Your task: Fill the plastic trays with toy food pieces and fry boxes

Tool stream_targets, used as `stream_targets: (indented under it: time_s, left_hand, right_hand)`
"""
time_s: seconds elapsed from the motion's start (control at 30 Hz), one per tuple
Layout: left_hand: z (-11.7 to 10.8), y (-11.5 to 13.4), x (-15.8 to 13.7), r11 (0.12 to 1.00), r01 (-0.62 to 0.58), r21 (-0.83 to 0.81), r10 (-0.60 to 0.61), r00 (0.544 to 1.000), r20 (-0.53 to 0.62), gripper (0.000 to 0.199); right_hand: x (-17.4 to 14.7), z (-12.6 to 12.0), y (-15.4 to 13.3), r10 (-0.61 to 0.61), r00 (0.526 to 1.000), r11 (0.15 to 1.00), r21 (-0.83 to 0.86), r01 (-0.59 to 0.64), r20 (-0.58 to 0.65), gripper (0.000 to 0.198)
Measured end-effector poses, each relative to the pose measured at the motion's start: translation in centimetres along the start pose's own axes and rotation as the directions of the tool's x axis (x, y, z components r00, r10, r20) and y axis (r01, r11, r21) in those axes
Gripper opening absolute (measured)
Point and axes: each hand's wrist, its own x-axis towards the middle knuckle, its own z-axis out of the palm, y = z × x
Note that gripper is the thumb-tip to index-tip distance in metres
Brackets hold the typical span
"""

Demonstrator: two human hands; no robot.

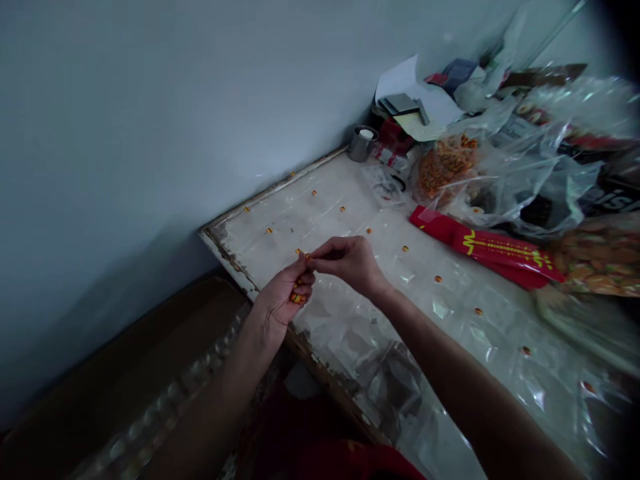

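Over the white tabletop (320,183), my left hand (287,287) is closed around several small yellow, orange and red pieces (298,297) that look like miniature burgers. Its thumb and forefinger meet the fingertips of my right hand (350,260), which pinches one such small piece (307,257). Under and around both hands lies a sheet of clear plastic pockets (335,320). Single pieces like these rest spaced out in rows over the plastic, among them one small piece (369,231) beyond my right hand and another (438,279) beside the right forearm.
At the right lie a red packet (485,247), a clear bag of orange bits (445,167) and a heap of plastic bags (540,180). A metal cup (362,143) stands near papers (405,83) by the wall. A brown cardboard box (165,333) sits below the table's left edge.
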Motion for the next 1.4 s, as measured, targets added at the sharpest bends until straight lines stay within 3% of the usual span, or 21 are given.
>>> stream_targets:
  time_s: [0.07,0.17,0.23,0.3,0.4,0.57,0.63,0.77,0.87,0.93,1.03,1.13,1.2,1.3,1.33,1.4]
  left_hand:
    - [0.2,1.0,-0.2,0.999,0.021,-0.026,-0.020,0.999,0.032,0.020]
    - [-0.2,2.2,-0.1,0.991,-0.133,-0.016,0.133,0.991,-0.001,0.022]
    - [-0.6,2.2,0.2,0.976,-0.213,0.049,0.215,0.976,-0.036,0.028]
    - [-0.9,1.6,0.5,0.971,-0.224,0.088,0.229,0.971,-0.061,0.035]
    - [-0.9,0.2,1.0,0.972,-0.220,0.082,0.226,0.972,-0.070,0.041]
    - [-0.6,-1.8,1.3,0.976,-0.174,0.131,0.177,0.984,-0.013,0.037]
    - [-0.4,-2.4,1.4,0.970,-0.193,0.150,0.197,0.980,-0.012,0.037]
    - [-0.2,-0.6,1.0,0.971,-0.210,0.113,0.219,0.972,-0.082,0.033]
    - [-1.4,3.3,-0.1,0.931,-0.365,0.031,0.365,0.917,-0.162,0.026]
    - [-2.5,5.6,-0.9,0.897,-0.443,-0.005,0.435,0.884,-0.173,0.019]
    - [-3.3,6.8,-1.5,0.936,-0.340,-0.090,0.324,0.933,-0.155,0.016]
    - [-3.1,5.6,-1.4,0.960,-0.265,-0.095,0.246,0.954,-0.174,0.017]
    - [-3.1,4.8,-1.2,0.918,-0.397,0.015,0.390,0.894,-0.219,0.018]
    - [-4.0,4.3,-1.2,0.774,-0.590,0.231,0.632,0.743,-0.220,0.025]
    - [-4.4,4.3,-1.3,0.746,-0.606,0.277,0.663,0.719,-0.210,0.028]
    - [-5.0,4.1,-1.4,0.741,-0.588,0.323,0.661,0.725,-0.194,0.033]
  right_hand:
    - [0.6,-2.1,-0.3,0.052,0.999,0.999,0.014,-0.052,0.012,0.020]
    - [0.8,-4.4,-0.4,0.082,0.989,0.997,0.003,-0.082,-0.120,0.015]
    - [0.4,-4.5,-0.1,0.094,0.986,0.996,0.022,-0.092,-0.139,0.018]
    - [-0.4,-3.4,0.3,0.102,0.988,0.993,0.066,-0.095,-0.119,0.030]
    - [-1.5,-0.7,1.3,0.070,0.980,0.993,0.104,-0.051,-0.184,0.044]
    - [-2.3,2.2,2.6,-0.157,0.945,0.986,-0.101,0.133,-0.286,0.015]
    - [-2.4,2.2,2.7,-0.179,0.940,0.980,-0.143,0.142,-0.292,0.010]
    - [-2.9,-0.7,2.1,-0.058,0.940,0.994,-0.109,0.023,-0.335,0.012]
    - [-3.7,-4.5,1.7,0.005,0.892,0.993,-0.102,-0.057,-0.453,0.017]
    - [-4.2,-6.2,1.9,0.091,0.905,0.992,-0.047,-0.121,-0.415,0.027]
    - [-4.4,-5.7,3.4,0.202,0.950,0.976,-0.027,-0.214,-0.240,0.027]
    - [-3.7,-3.5,5.3,0.104,0.977,0.968,-0.207,-0.142,-0.187,0.012]
    - [-3.1,-2.5,6.3,-0.041,0.990,0.929,-0.369,-0.011,-0.134,0.004]
    - [-2.7,-2.3,6.9,-0.147,0.989,0.851,-0.513,0.112,-0.027,0.006]
    - [-2.7,-2.4,7.0,-0.162,0.987,0.830,-0.541,0.137,0.000,0.008]
    - [-3.0,-2.5,6.8,-0.198,0.978,0.776,-0.600,0.195,0.062,0.013]
